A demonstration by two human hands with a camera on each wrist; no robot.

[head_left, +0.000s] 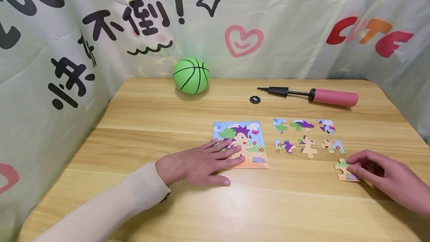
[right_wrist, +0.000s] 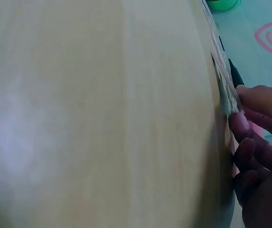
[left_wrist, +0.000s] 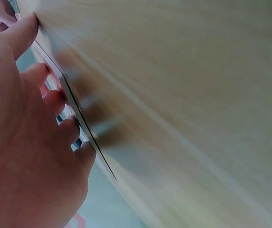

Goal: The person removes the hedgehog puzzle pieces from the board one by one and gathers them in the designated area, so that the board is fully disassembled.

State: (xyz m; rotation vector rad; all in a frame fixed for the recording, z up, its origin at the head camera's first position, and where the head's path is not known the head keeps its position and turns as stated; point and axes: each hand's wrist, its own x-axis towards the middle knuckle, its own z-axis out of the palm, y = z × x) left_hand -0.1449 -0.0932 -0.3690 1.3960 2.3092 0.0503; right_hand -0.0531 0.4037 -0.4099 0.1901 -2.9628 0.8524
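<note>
My left hand point(head_left: 205, 163) lies palm down with fingers spread over the lower left of a square puzzle board point(head_left: 258, 163) showing a purple-haired cartoon hedgehog. In the left wrist view, the fingertips of that hand point(left_wrist: 31, 123) rest along the board's thin edge. Off to the right, my right hand point(head_left: 386, 171) pinches a jigsaw piece point(head_left: 343, 174) between thumb and fingers, its green, orange and purple picture facing up. The right wrist view shows this piece point(right_wrist: 229, 88) edge-on, tilted, one end close to the tabletop.
Loose jigsaw pieces lie in two rows of three, an upper row point(head_left: 303, 125) and a lower row point(head_left: 308, 148), right of the board. Farther back are a green ball point(head_left: 191, 75), a black round chip point(head_left: 255, 99) and a pink hand pump point(head_left: 334, 97). Printed cloth point(head_left: 285, 21) hangs behind the wooden table point(head_left: 141, 111).
</note>
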